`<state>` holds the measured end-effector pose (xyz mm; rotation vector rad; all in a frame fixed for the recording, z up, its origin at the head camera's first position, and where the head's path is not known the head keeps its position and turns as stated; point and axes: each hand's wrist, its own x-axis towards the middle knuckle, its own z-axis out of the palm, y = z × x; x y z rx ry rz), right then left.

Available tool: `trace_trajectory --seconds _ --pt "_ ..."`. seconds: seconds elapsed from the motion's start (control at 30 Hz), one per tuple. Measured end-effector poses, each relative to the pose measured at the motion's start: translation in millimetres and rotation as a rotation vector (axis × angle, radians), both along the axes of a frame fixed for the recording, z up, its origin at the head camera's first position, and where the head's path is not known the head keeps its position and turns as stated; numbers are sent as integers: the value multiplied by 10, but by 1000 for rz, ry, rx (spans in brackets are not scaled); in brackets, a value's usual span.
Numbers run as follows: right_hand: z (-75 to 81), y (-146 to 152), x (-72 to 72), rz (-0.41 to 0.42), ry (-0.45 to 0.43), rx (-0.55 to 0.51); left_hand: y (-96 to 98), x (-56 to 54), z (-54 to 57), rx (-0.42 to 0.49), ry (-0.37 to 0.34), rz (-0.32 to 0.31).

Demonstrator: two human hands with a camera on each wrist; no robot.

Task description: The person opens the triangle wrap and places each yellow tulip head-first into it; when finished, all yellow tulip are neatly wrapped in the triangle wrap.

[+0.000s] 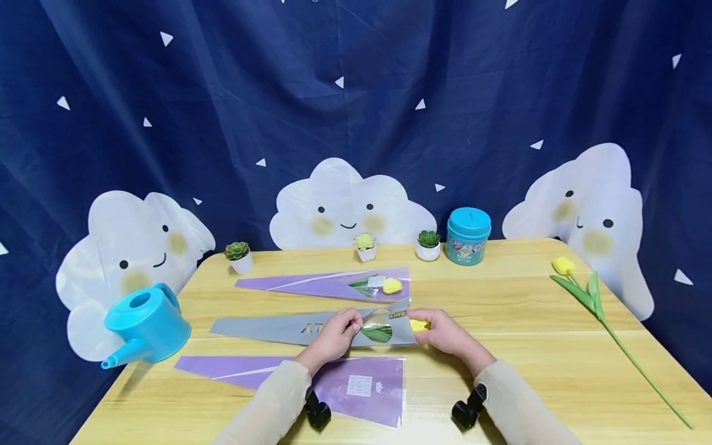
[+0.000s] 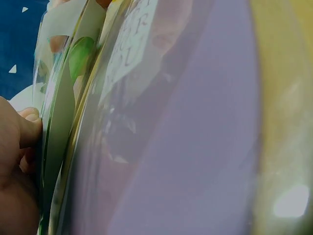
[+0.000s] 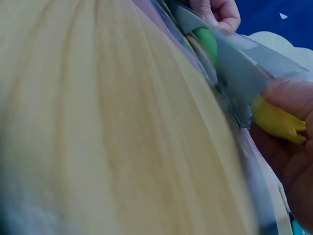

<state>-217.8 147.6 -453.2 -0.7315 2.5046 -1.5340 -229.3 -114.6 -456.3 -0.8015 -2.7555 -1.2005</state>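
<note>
A grey flower sleeve (image 1: 256, 327) with a clear window lies across the middle of the table. My left hand (image 1: 336, 334) pinches the sleeve near that window, thumb against its edge. Inside it shows the green leaf (image 1: 378, 334) of a yellow artificial tulip (image 1: 419, 324). The tulip's head sticks out of the sleeve's wide right end, and my right hand (image 1: 445, 334) holds it. In the right wrist view the yellow head (image 3: 276, 120) sits between thumb and fingers, the thumb touching the sleeve's rim. Most of the stem is hidden by grey wrapping.
Nearest me lies a purple sleeve (image 1: 334, 386), partly under my left forearm. Behind is another purple sleeve (image 1: 311, 285) holding a yellow tulip (image 1: 392, 285). A loose tulip (image 1: 601, 315) lies right. A blue watering can (image 1: 150, 327), small potted succulents (image 1: 241, 262) and a teal tub (image 1: 468, 238) stand around.
</note>
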Motion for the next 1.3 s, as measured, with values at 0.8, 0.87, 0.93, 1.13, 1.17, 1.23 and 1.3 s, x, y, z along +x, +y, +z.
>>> trace_trajectory --seconds 0.8,0.87,0.93,1.13,1.17,1.23,1.3 --pt "59 81 46 -224 -95 -159 -10 -41 28 34 -8 33" --pt "54 69 34 -214 -91 -168 -5 -42 47 36 -13 27" --pt "47 55 23 -200 -82 -167 -4 -43 63 33 -17 24" --pt "28 8 7 -175 -60 -162 -9 -48 52 7 -15 21" --pt "24 4 7 -172 -58 -159 -8 -45 50 2 -14 20" --pt "19 -5 9 -161 -58 -162 -4 -34 47 -7 -10 20" --pt "14 -12 13 -154 -71 -167 1 -21 49 -9 -4 18"
